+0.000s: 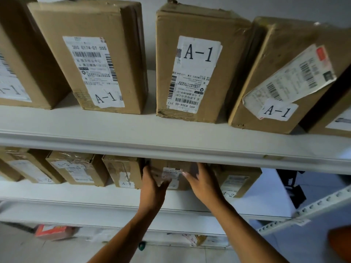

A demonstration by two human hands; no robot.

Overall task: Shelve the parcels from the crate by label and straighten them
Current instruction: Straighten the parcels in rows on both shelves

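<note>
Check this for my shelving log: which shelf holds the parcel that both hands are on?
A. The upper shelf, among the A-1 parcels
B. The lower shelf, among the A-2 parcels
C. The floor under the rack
B: the left hand and right hand touch a parcel on the lower shelf, between boxes marked A-2.

Brown cardboard parcel point(171, 174) on the lower shelf point(95, 194), at about 6 o'clock from frame centre, upright, white label facing out with a partly hidden "-2" at its lower edge; left hand point(152, 184) lies against its left front and right hand point(204, 182) against its right front, fingers extended. Same shelf, running towards 9 o'clock: further brown A-2 parcels point(77, 168), angled; one more A-2 parcel point(236, 182) at 3 o'clock of the held one. Upper shelf point(133, 128), 12 o'clock: brown A-1 parcels point(191, 69), rightmost ones tilted
</note>
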